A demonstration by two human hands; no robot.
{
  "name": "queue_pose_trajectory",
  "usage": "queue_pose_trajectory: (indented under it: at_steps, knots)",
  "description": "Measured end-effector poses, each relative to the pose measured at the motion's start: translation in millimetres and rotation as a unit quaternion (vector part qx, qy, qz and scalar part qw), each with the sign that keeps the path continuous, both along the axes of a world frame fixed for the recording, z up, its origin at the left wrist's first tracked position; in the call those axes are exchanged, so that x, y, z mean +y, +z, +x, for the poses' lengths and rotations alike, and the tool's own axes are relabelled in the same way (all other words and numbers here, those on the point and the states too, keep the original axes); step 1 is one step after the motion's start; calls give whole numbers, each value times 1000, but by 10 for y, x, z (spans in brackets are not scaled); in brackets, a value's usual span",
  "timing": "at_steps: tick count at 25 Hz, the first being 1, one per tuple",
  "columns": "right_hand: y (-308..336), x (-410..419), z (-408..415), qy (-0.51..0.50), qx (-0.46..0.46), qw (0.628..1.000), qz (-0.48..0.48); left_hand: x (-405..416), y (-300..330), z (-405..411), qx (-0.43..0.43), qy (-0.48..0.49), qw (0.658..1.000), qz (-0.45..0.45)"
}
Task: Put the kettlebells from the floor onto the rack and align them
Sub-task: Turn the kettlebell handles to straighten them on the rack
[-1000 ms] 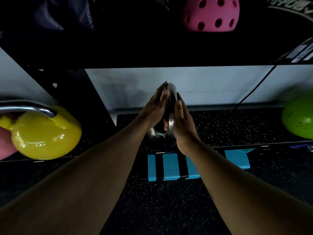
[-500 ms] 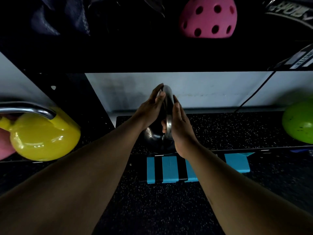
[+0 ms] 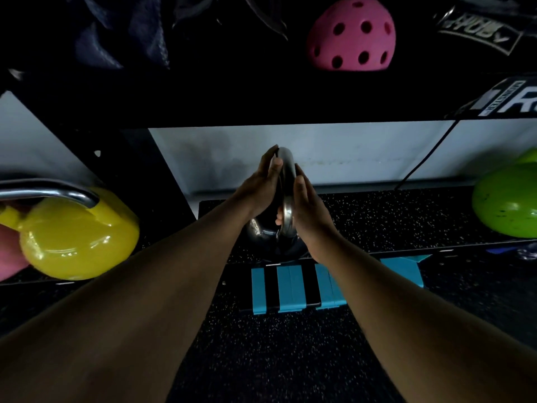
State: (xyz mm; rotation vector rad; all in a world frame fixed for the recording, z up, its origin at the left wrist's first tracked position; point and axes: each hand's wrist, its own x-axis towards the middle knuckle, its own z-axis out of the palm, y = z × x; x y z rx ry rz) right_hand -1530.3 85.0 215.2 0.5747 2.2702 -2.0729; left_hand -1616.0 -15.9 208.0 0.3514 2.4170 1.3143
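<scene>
Both palms press flat against the steel handle [image 3: 286,181] of a dark kettlebell [image 3: 261,231], the left hand [image 3: 258,187] on its left face and the right hand [image 3: 308,216] on its right, fingers straight and pointing up rather than curled around; the right thumb shows through the handle's loop; the handle stands edge-on to the camera, and the bell's dark, glossy body sits on the speckled rubber mat of the rack's lower shelf [image 3: 392,216], near its front lip; just below that lip a row of blue tape strips [image 3: 286,289] marks the front edge; on the same shelf a green kettlebell [image 3: 508,205] sits well apart to the right, partly cut off by the frame; to the left, beyond a dark upright, a yellow kettlebell [image 3: 78,239] rests with its chrome handle toward the camera, touching a pink shape [image 3: 8,251] at the frame's edge; the upper shelf [image 3: 261,97] holds a pink perforated ball [image 3: 351,36] and dark, indistinct gear; against the frame half a second earlier the hands clasp the handle the same way and the kettlebell sits in the same spot, while the whole scene lies slightly lower in view.
</scene>
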Motion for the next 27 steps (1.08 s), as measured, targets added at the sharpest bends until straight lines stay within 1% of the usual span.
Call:
queue_pose_trajectory:
  at_steps: [2,3,4,6,8,9,10,12,14,16,18,19,20,22,24,27]
  knots:
    - [106,55,-32,45,-10,991,122,2,87,-37,20,-4,998,-58]
    - [163,75,-38,69,-20,978,193,-26,146,-59,48,-19,994,-99]
    - [226,87,-30,79,-33,964,251,-78,211,-71,87,-40,985,-145]
    - [360,102,38,77,-47,933,348,-242,360,-24,169,-85,952,-242]
    - [480,79,162,88,-44,873,478,-417,480,93,222,-128,918,-304]
    - [516,48,225,96,-40,843,528,-493,502,162,231,-154,907,-316]
    - [549,-7,287,102,-34,821,561,-571,507,239,235,-180,901,-316]
    - [601,-181,391,113,-29,802,586,-797,545,393,239,-212,899,-300]
    - [644,-373,470,129,-21,793,595,-1055,586,501,258,-209,896,-295]
    - [704,-630,560,140,-7,800,584,-1376,611,639,266,-199,891,-311]
    - [752,-870,649,141,-3,817,560,-1692,639,770,270,-192,889,-317]
    - [768,-1027,670,152,2,816,557,-1904,651,824,283,-183,885,-322]
    - [787,-1190,672,171,11,808,564,-2109,681,870,294,-175,879,-331]
    - [814,-1529,599,200,31,795,572,-2524,706,885,301,-152,879,-338]
    - [841,-1957,485,222,39,792,567,-2984,708,837,297,-134,880,-346]
    - [817,-2594,300,224,61,796,560,-3624,704,661,286,-110,880,-364]
